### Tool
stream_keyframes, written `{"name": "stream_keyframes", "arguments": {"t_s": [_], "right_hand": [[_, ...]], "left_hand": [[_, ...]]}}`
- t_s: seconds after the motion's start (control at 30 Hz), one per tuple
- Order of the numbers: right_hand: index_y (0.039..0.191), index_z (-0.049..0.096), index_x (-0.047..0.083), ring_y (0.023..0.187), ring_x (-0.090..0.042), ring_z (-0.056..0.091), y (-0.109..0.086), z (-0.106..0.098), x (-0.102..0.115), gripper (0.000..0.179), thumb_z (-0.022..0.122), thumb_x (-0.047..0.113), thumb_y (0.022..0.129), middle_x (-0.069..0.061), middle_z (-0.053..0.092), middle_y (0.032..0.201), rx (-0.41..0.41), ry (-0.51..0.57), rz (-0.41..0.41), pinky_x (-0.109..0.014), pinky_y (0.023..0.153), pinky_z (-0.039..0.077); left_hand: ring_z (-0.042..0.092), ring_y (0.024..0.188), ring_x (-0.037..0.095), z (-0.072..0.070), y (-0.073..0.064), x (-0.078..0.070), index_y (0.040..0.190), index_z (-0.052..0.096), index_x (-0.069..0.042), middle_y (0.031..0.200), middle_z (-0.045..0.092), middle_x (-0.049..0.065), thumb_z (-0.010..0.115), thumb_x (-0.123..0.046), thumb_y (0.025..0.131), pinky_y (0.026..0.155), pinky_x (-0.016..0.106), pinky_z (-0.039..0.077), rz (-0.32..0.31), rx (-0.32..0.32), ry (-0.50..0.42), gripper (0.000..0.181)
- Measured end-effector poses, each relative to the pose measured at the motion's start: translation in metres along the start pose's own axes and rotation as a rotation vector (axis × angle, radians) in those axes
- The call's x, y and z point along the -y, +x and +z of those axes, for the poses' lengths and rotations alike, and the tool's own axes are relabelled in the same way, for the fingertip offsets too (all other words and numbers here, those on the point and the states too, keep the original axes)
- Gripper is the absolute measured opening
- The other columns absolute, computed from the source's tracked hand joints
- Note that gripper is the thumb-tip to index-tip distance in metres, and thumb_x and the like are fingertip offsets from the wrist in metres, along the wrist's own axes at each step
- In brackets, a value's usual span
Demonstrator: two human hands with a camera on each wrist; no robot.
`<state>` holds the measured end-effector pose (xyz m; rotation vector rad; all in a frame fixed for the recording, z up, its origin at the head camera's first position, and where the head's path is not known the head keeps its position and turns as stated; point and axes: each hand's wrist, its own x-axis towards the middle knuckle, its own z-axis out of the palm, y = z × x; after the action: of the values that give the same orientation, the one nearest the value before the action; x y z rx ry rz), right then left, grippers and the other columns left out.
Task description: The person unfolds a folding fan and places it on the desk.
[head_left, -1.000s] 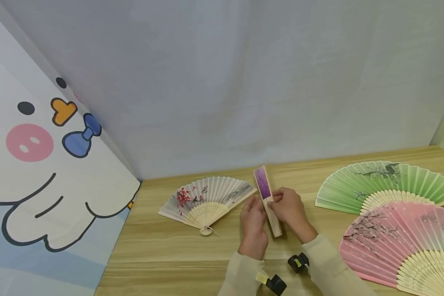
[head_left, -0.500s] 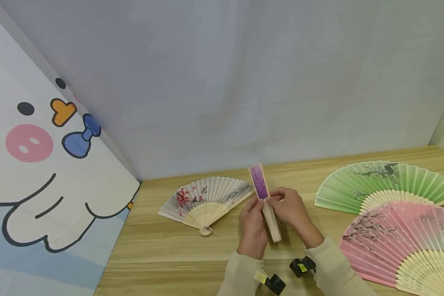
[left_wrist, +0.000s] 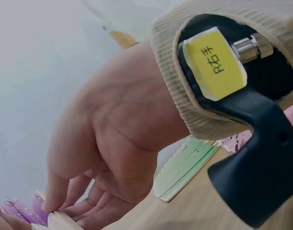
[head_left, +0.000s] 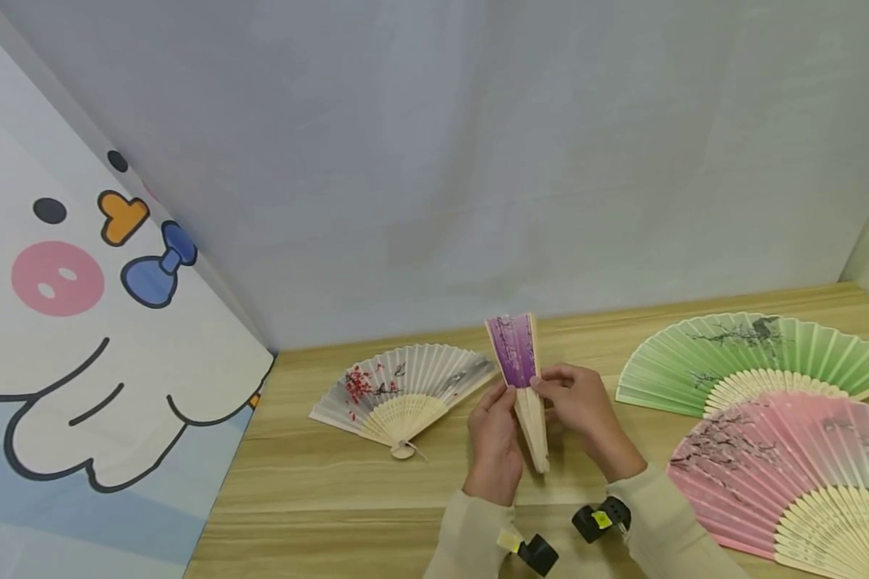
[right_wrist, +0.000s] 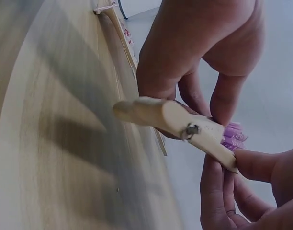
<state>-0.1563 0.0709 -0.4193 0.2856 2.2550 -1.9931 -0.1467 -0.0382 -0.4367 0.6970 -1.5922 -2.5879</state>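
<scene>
A purple folding fan (head_left: 521,354), partly spread, stands tilted above the table between my two hands. Its pale wooden ribs (head_left: 530,422) narrow toward the lower end, where a metal pivot (right_wrist: 190,129) shows in the right wrist view. My left hand (head_left: 496,442) holds the fan's left side, thumb on the ribs just below the purple cloth. On the opposite edge, my right hand (head_left: 581,406) pinches the outer rib between thumb and fingers. The left wrist view shows the right hand's (left_wrist: 113,129) bent fingers at that rib, with only a little purple cloth visible.
Left of the hands lies an open white-grey fan (head_left: 405,394) with red blossoms. To the right, an open pink fan (head_left: 753,466) overlaps an open green fan (head_left: 695,366) on the wooden table (head_left: 319,515). A grey curtain (head_left: 478,161) stands behind.
The purple fan has gone from folded to partly spread. The right hand has moved slightly right with the outer rib; the left thumb has come onto the ribs.
</scene>
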Motion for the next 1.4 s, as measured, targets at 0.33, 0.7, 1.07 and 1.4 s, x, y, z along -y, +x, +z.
{"name": "stream_keyframes", "arguments": {"t_s": [0.33,0.7,1.07,1.4], "right_hand": [[0.130,0.062,-0.013,0.077,-0.009,0.064,0.000,-0.007,-0.003,0.036,0.065,0.013,0.105,-0.011,0.070,0.102,-0.019,0.044,0.042,-0.025,0.064,0.061],[0.128,0.063,-0.012,0.076,-0.008,0.065,-0.001,-0.011,-0.006,0.034,0.068,0.012,0.104,-0.003,0.069,0.092,-0.044,0.102,0.063,-0.025,0.064,0.062],[0.123,0.062,-0.012,0.075,-0.007,0.066,-0.001,-0.015,-0.005,0.030,0.068,0.010,0.103,0.001,0.067,0.088,-0.062,0.167,0.072,-0.025,0.065,0.063],[0.125,0.054,-0.011,0.074,-0.007,0.067,-0.003,-0.018,-0.006,0.029,0.065,0.008,0.105,0.003,0.067,0.087,-0.065,0.261,0.096,-0.024,0.067,0.063]], "left_hand": [[0.062,0.106,0.019,-0.001,-0.001,-0.002,0.138,0.061,0.011,0.132,0.066,0.022,0.059,-0.005,0.105,0.089,0.025,0.050,-0.025,-0.020,0.013,0.036],[0.061,0.097,0.015,-0.001,0.001,-0.002,0.133,0.063,0.012,0.120,0.069,0.016,0.061,-0.003,0.103,0.080,0.022,0.051,0.009,-0.050,-0.034,0.034],[0.059,0.089,0.012,-0.005,0.000,-0.002,0.131,0.062,0.011,0.106,0.066,0.007,0.058,-0.004,0.104,0.075,0.021,0.048,0.034,-0.087,-0.054,0.031],[0.052,0.079,0.009,-0.007,0.001,-0.006,0.123,0.060,0.007,0.091,0.058,0.000,0.055,-0.001,0.104,0.069,0.020,0.044,0.053,-0.130,-0.082,0.021]]}}
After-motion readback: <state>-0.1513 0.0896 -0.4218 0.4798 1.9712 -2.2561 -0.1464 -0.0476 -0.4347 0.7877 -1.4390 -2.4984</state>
